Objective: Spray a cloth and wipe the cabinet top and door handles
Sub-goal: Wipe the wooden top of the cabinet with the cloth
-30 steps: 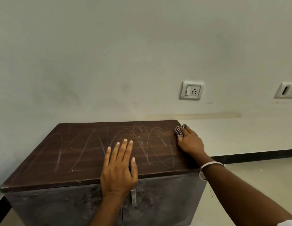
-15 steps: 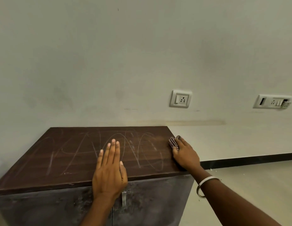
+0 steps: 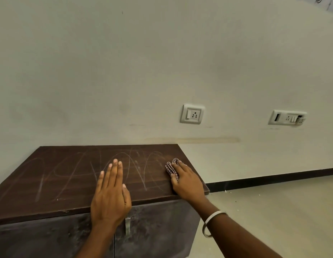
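Low in the frame, a dark brown cabinet top streaked with pale arcs of dust. Left hand flat on it at lower centre, fingers straight and together – open, holding nothing. Right hand at the top's right edge, pressing a small checked cloth against the wood; fingers lie over the cloth, seemingly flat rather than curled, though most of the cloth is hidden beneath. Pale bangle on the right wrist. Just below the left hand, a metal door handle on the grey cabinet front. Wall socket at centre right – a second switch plate further right.
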